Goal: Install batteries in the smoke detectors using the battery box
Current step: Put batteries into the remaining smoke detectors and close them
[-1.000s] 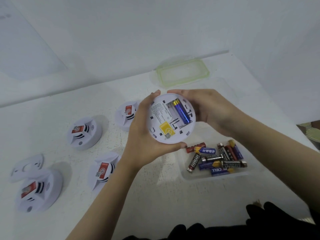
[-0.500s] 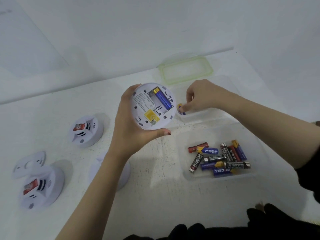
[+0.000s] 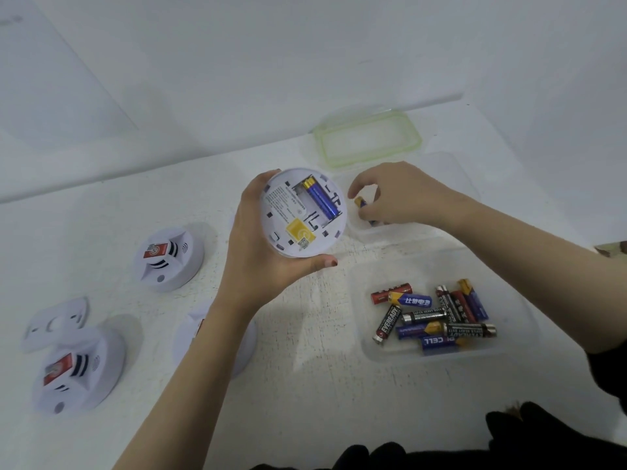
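- Nearer than the round white smoke detector (image 3: 298, 215), a clear plastic battery box (image 3: 512, 300) sits open for picking.
- The left hand (image 3: 261, 262) fingers clasp that detector, back upward, exposing its bay.
- Right of it, the right hand (image 3: 403, 195) fingers pinch a blue-gold battery (image 3: 360, 201), likely for the vacant slot.

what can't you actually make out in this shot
Head view only.
The battery pinched by the right hand: fingers cover most of it, brand unreadable.
The detector under the left forearm: mostly hidden by it.
The label print on the held detector: too small to read.
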